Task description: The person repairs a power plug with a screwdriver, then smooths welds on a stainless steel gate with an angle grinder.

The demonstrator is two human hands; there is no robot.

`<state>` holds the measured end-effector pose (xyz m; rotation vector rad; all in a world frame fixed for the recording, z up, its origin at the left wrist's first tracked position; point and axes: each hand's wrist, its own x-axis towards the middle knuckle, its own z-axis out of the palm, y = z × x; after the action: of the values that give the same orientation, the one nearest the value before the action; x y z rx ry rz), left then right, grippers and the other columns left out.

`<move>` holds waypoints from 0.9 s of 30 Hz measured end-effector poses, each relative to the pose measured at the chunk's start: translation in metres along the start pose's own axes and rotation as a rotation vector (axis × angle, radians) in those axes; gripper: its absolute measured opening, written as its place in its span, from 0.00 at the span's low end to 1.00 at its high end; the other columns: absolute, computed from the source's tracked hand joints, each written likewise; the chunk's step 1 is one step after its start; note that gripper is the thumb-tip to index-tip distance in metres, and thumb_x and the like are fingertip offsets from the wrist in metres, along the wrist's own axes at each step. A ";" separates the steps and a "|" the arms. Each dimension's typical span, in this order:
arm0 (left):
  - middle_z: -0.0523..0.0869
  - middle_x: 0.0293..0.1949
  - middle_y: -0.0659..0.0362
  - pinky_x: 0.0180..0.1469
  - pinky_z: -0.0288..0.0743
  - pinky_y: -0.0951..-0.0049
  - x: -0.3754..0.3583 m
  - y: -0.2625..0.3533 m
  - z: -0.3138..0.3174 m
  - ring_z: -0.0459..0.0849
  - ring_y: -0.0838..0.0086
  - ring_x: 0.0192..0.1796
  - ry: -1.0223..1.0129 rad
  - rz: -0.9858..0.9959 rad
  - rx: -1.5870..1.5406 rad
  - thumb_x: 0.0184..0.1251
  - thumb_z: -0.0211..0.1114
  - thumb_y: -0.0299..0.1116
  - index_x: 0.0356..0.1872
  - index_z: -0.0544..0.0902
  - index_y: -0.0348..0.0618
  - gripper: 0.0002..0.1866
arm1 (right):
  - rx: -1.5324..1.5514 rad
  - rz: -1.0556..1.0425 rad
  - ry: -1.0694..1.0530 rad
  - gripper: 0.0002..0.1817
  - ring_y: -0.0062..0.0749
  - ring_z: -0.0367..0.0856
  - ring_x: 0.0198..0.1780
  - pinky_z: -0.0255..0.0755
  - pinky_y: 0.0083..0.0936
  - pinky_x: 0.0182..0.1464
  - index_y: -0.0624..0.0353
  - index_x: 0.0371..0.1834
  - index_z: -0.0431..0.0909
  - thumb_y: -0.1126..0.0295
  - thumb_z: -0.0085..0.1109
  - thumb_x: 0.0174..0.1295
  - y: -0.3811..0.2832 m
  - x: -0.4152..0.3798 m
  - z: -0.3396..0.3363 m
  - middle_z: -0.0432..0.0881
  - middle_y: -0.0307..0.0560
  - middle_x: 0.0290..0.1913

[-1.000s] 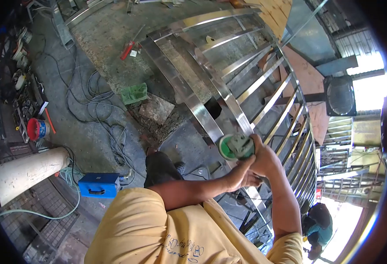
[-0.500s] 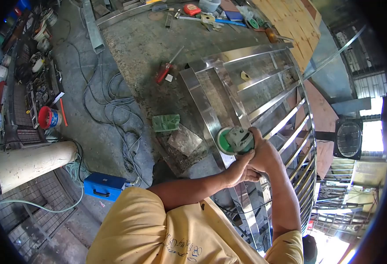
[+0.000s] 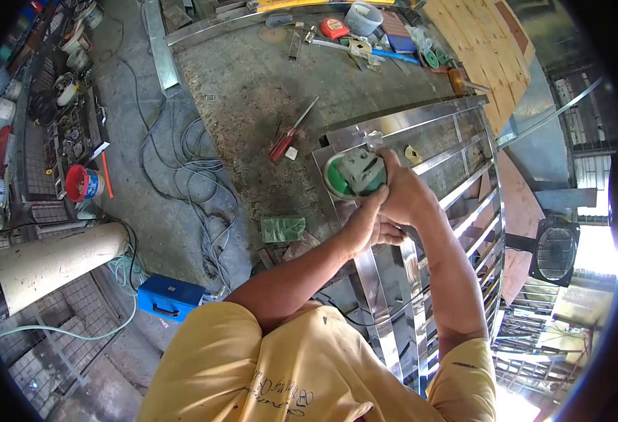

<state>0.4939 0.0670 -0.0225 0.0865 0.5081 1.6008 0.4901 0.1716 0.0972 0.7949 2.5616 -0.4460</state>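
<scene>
An angle grinder (image 3: 362,172) with a green and white disc sits over the near left corner of a shiny metal grille (image 3: 369,281). My right hand (image 3: 406,193) wraps round the grinder's body close behind its head. From the left, my left hand (image 3: 367,224) closes on the same tool just below, with its thumb up against the head. Both hands overlap here, and they hide most of the grinder's body. The disc overlaps the flat frame bar in this view.
On the worktable (image 3: 242,105) lie a red-handled screwdriver (image 3: 291,133) and a green block (image 3: 283,229). A red tape measure (image 3: 333,28) is at the back. Loose cables (image 3: 186,165), a blue metal box (image 3: 170,297) and a large cylinder (image 3: 59,264) are to the left.
Both hands have moved the grinder up and left along the grille, from lower on the frame bar to near its corner. The whole view has also shifted slightly.
</scene>
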 end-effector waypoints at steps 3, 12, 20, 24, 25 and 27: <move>0.85 0.56 0.36 0.60 0.81 0.48 0.006 0.019 -0.008 0.87 0.46 0.55 0.055 0.031 0.031 0.68 0.44 0.81 0.67 0.74 0.31 0.54 | -0.034 -0.047 0.021 0.47 0.65 0.88 0.50 0.80 0.49 0.53 0.56 0.76 0.59 0.59 0.73 0.53 -0.008 0.020 -0.006 0.88 0.70 0.44; 0.87 0.53 0.43 0.59 0.81 0.53 -0.015 0.005 -0.010 0.89 0.55 0.52 0.012 0.003 0.137 0.68 0.43 0.80 0.66 0.76 0.35 0.52 | 0.060 -0.034 0.072 0.44 0.63 0.88 0.49 0.81 0.51 0.49 0.54 0.78 0.57 0.66 0.63 0.55 -0.002 -0.012 0.016 0.88 0.68 0.42; 0.86 0.58 0.44 0.63 0.78 0.52 -0.052 -0.114 0.010 0.87 0.55 0.57 -0.092 -0.185 0.137 0.74 0.41 0.77 0.70 0.73 0.38 0.48 | 0.142 0.073 0.066 0.47 0.64 0.88 0.46 0.80 0.51 0.46 0.51 0.79 0.55 0.65 0.66 0.53 0.058 -0.123 0.077 0.88 0.68 0.40; 0.84 0.63 0.48 0.65 0.77 0.50 -0.085 -0.173 0.019 0.85 0.56 0.62 -0.151 -0.228 0.175 0.72 0.43 0.78 0.74 0.70 0.43 0.49 | 0.225 0.176 0.028 0.49 0.61 0.88 0.51 0.80 0.49 0.49 0.46 0.80 0.54 0.65 0.68 0.52 0.075 -0.189 0.107 0.88 0.64 0.45; 0.83 0.64 0.48 0.65 0.76 0.50 -0.093 -0.188 0.021 0.85 0.56 0.62 -0.154 -0.242 0.182 0.72 0.43 0.79 0.74 0.70 0.43 0.50 | 0.243 0.196 0.038 0.49 0.61 0.87 0.51 0.79 0.50 0.49 0.46 0.80 0.54 0.64 0.68 0.53 0.079 -0.206 0.115 0.88 0.64 0.46; 0.83 0.65 0.49 0.66 0.76 0.50 -0.104 -0.218 0.025 0.84 0.57 0.63 -0.177 -0.281 0.195 0.71 0.43 0.79 0.75 0.69 0.43 0.50 | 0.302 0.232 0.051 0.49 0.61 0.87 0.53 0.79 0.50 0.50 0.47 0.80 0.55 0.60 0.71 0.54 0.090 -0.238 0.129 0.88 0.62 0.47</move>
<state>0.7163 -0.0244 -0.0555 0.2890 0.5129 1.2537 0.7599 0.0791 0.0844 1.2080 2.4381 -0.7564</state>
